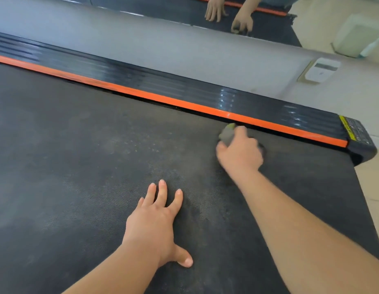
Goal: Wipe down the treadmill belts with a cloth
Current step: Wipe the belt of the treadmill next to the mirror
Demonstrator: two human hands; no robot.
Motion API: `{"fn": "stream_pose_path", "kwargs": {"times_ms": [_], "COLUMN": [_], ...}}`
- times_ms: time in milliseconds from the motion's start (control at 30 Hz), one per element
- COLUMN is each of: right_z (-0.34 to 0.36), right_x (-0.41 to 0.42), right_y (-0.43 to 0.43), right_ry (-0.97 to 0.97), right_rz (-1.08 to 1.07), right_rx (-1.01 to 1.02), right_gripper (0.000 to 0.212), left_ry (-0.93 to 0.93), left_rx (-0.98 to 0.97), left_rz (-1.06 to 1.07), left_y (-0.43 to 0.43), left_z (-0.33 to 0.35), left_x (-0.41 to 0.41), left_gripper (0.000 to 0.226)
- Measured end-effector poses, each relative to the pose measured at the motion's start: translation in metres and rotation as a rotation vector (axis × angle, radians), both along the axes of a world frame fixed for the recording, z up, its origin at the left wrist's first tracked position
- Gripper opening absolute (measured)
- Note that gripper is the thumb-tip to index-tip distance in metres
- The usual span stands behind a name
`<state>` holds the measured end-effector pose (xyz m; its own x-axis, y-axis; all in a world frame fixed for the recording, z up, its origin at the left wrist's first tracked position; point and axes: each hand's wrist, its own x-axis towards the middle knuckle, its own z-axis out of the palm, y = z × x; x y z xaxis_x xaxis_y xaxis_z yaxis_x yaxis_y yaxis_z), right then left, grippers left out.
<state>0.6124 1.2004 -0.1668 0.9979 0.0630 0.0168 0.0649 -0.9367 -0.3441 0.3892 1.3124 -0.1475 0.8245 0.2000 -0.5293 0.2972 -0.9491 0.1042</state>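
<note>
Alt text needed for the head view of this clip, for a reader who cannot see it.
The right hand presses a bunched grey cloth onto a dusty black treadmill belt beside its orange side strip, while the left hand rests flat, fingers spread, on the belt. A mirror beyond reflects both hands.

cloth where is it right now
In the head view, the cloth is bunched under the right hand on the belt, at its far edge beside the orange strip.
</note>
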Motion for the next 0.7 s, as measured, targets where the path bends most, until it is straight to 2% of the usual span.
{"fn": "stream_pose_path", "kwargs": {"times_ms": [67, 133, 200, 267, 400, 533, 633, 700], "right_z": [-0.003, 0.003, 0.013, 0.014, 0.012, 0.008, 0.003, -0.001], "right_x": [-0.023, -0.028, -0.010, 0.021, 0.077, 0.062, 0.000, -0.059], "right_y": [0.030, 0.042, 0.040, 0.025, -0.042, -0.082, -0.054, -0.026], "right_ry": [-0.058, -0.035, 0.030, 0.030, 0.073, 0.071, 0.031, -0.027], "right_rz": [0.339, 0.704, 0.881, 0.776, 0.275, 0.019, 0.032, 0.286], "right_rx": [-0.039, -0.056, -0.101, -0.144, -0.156, -0.061, -0.046, -0.084], "right_gripper": [0.046, 0.047, 0.051, 0.054, 0.058, 0.052, 0.047, 0.047], "left_ry": [0.008, 0.035, 0.039, 0.026, 0.002, -0.001, 0.000, 0.007], "left_rx": [-0.007, -0.015, -0.020, -0.025, -0.008, -0.001, -0.001, 0.008], "left_rz": [-0.006, -0.017, -0.008, 0.000, 0.004, 0.009, 0.014, 0.011], "left_y": [0.002, 0.003, 0.004, 0.003, 0.000, 0.000, -0.001, -0.001], "left_z": [0.001, 0.002, 0.003, 0.001, -0.002, -0.001, 0.001, 0.005], "left_x": [0.001, 0.002, 0.002, 0.002, 0.001, 0.000, 0.000, 0.001], "left_gripper": [0.152, 0.151, 0.151, 0.151, 0.153, 0.151, 0.152, 0.151]}}
